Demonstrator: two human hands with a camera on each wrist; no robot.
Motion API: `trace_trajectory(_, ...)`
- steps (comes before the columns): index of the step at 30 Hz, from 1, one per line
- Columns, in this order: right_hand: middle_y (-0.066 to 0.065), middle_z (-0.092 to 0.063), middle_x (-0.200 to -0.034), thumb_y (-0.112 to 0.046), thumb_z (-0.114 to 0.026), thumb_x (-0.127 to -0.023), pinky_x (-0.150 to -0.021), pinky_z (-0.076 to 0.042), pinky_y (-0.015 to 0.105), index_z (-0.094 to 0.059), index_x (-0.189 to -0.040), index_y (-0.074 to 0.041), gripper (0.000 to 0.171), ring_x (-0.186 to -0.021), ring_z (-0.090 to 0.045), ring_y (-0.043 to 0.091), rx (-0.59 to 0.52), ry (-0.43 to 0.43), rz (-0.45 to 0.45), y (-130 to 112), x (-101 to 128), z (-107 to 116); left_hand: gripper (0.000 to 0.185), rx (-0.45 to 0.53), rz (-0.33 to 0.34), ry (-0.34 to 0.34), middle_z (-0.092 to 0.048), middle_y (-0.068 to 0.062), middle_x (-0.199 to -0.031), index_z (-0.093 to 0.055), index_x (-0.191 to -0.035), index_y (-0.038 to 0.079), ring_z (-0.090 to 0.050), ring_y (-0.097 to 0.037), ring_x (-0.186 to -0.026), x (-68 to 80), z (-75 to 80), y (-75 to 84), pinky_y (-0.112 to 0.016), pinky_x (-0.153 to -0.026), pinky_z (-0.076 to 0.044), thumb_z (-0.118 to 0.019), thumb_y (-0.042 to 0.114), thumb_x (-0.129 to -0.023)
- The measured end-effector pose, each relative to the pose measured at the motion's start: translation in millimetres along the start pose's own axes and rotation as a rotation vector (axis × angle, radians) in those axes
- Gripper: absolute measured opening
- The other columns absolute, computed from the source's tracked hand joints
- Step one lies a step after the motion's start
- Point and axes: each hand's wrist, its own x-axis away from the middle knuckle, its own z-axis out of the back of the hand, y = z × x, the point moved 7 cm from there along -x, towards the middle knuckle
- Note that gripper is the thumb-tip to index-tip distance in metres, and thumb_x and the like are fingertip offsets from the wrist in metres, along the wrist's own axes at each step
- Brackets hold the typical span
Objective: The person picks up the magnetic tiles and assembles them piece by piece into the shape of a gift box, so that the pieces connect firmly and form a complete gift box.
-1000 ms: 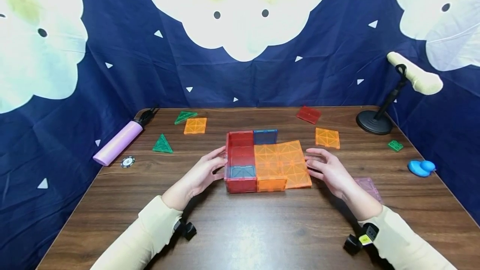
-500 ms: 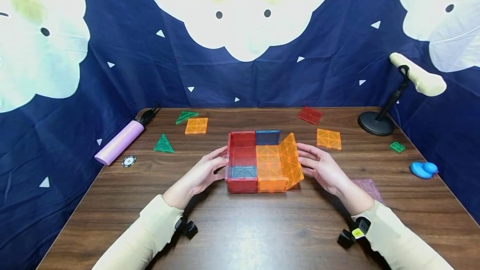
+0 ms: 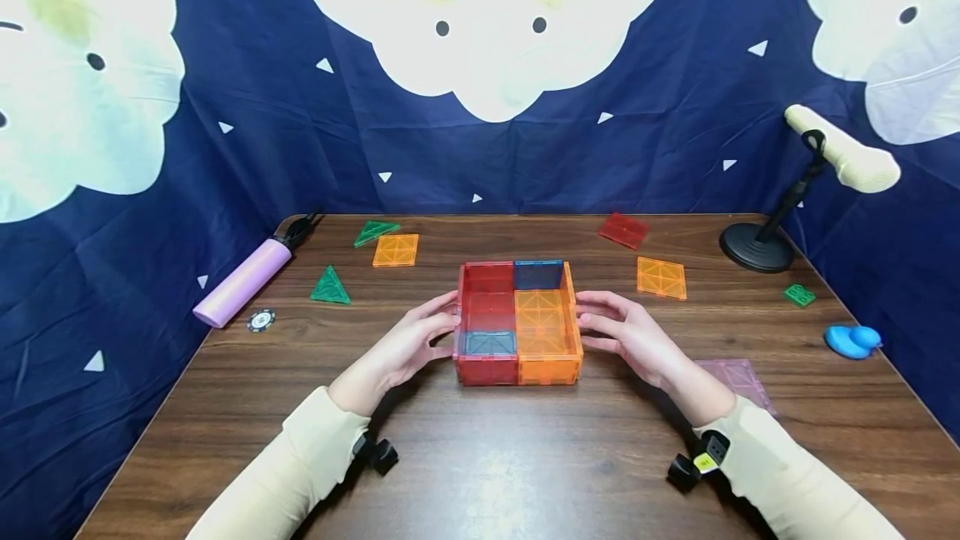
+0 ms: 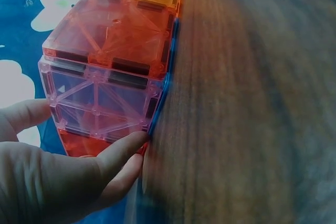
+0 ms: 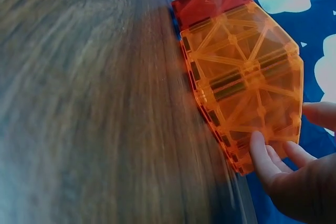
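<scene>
An open-topped box of translucent magnetic tiles (image 3: 488, 369) stands mid-table, red on its left half and orange on its right. A blue tile (image 3: 538, 275) forms part of its back wall, and a bluish tile shows at the front left of its inside. My left hand (image 3: 408, 347) rests extended fingers on the left side, against a pale purple tile (image 4: 97, 98). On the right side, my right hand (image 3: 626, 336) touches the upright orange wall (image 5: 262, 103) with spread fingertips. Its orange tiles stand edge to edge with the front wall.
Loose tiles lie around: green triangles (image 3: 330, 286), orange squares (image 3: 662, 277), a red square (image 3: 624, 230) and a purple square (image 3: 735, 382). A lilac cylinder (image 3: 243, 282) and poker chip (image 3: 261, 321) are left; a black stand (image 3: 757, 247) and blue duck (image 3: 853, 342) right.
The orange right panel has swung up from lying flat to upright, closing the box's right side. My right hand has moved left with it; my left hand has stayed at the left wall.
</scene>
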Motion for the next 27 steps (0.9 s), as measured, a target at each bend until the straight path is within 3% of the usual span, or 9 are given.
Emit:
trace_trajectory(8, 0.031, -0.043, -0.148, -0.013, -0.056, -0.106, -0.099, -0.051, 0.038, -0.04, -0.148, 0.01, 0.051, -0.118, -0.061, 0.019, 0.097, 0.006, 0.014, -10, 2, 12, 0.069, -0.019, -0.014, -0.011, -0.03, -0.02, -0.162, -0.021, -0.162, 0.005, -0.03, -0.038, -0.146, -3.5, -3.6, -1.0, -0.063, -0.112, -0.032, -0.054, 0.011, -0.102)
trace_trajectory(14, 0.029, -0.053, -0.141, -0.01, -0.061, -0.102, -0.092, -0.052, 0.024, -0.052, -0.14, 0.01, 0.044, -0.113, -0.06, 0.011, 0.434, 0.117, 0.081, -32, -7, 62, 0.067, -0.021, -0.007, 0.003, -0.032, -0.019, -0.161, -0.025, -0.161, 0.007, -0.031, -0.035, -0.146, -5.4, -5.3, -0.8, -0.061, -0.111, -0.034, -0.055, 0.01, -0.101)
trace_trajectory(17, 0.029, -0.06, -0.133, -0.012, -0.062, -0.102, -0.084, -0.05, 0.019, -0.057, -0.135, 0.01, 0.04, -0.11, -0.061, 0.017, 0.649, 0.172, 0.096, -38, -16, 90, 0.067, -0.038, -0.008, 0.012, -0.032, -0.02, -0.161, -0.024, -0.161, 0.006, -0.031, -0.037, -0.145, -5.1, -4.4, 0.3, -0.061, -0.111, -0.034, -0.054, 0.011, -0.101)
trace_trajectory(23, 0.034, -0.062, -0.124, -0.013, -0.067, -0.098, -0.087, -0.049, 0.049, -0.064, -0.126, 0.007, 0.034, -0.105, -0.061, 0.042, 1.06, 0.217, 0.112, -36, -24, 122, 0.069, -0.056, -0.005, 0.004, -0.031, -0.022, -0.161, -0.022, -0.162, 0.005, -0.031, -0.039, -0.145, -5.6, -4.5, 0.6, -0.06, -0.113, -0.034, -0.054, 0.01, -0.1)
trace_trajectory(27, 0.035, -0.06, -0.126, -0.008, -0.071, -0.093, -0.097, -0.044, 0.062, -0.066, -0.122, 0.007, 0.033, -0.113, -0.058, 0.05, 1.18, 0.181, 0.15, -31, -20, 118, 0.07, -0.053, -0.003, -0.004, -0.03, -0.022, -0.161, -0.022, -0.162, 0.005, -0.031, -0.039, -0.145, -6.1, -5.7, -1.6, -0.06, -0.112, -0.034, -0.054, 0.01, -0.1)
